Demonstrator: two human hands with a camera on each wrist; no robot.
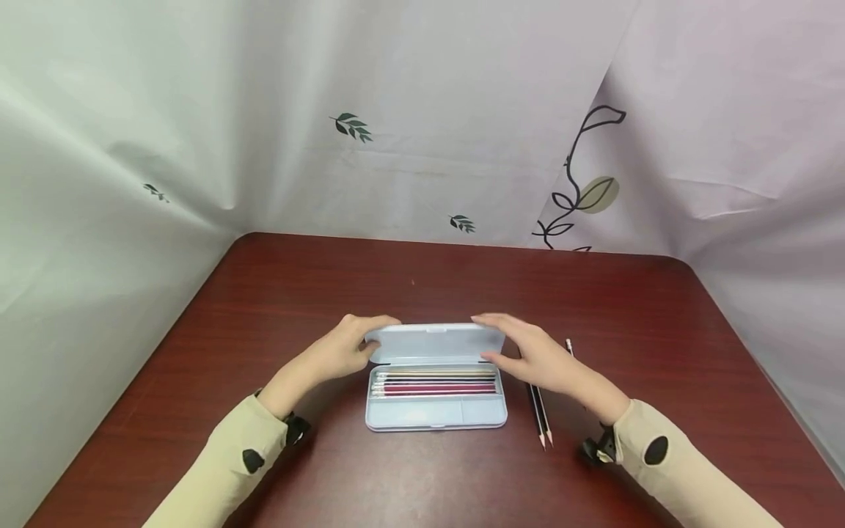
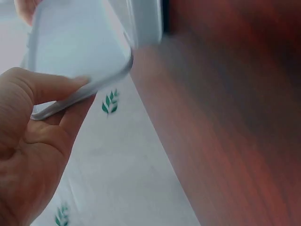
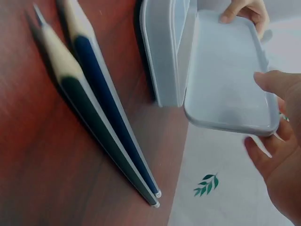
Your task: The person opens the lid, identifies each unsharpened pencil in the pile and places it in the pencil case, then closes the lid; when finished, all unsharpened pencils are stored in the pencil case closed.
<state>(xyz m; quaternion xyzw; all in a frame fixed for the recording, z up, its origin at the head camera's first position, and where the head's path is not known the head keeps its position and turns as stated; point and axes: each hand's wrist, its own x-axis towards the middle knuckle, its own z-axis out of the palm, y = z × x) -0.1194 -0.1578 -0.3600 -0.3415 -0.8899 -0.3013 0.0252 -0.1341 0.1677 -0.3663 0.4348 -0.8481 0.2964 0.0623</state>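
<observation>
A pale blue pencil case [image 1: 416, 412] lies on the table with its hinged lid [image 1: 436, 343] raised toward the back. Several pencils [image 1: 432, 383] lie side by side in its rear compartment; the front one holds none. My left hand [image 1: 343, 350] pinches the lid's left end, thumb on the inner face and fingers behind, as the left wrist view shows. At the other end my right hand [image 1: 531, 353] grips the lid the same way, its thumb [image 3: 268, 81] over the inside edge.
Two dark sharpened pencils [image 1: 538, 414] lie right of the case, points toward me. Another pencil [image 1: 569, 347] is partly hidden under the right forearm. The reddish-brown table [image 1: 317, 279] meets a white leaf-patterned curtain [image 1: 409, 183] at its back and sides.
</observation>
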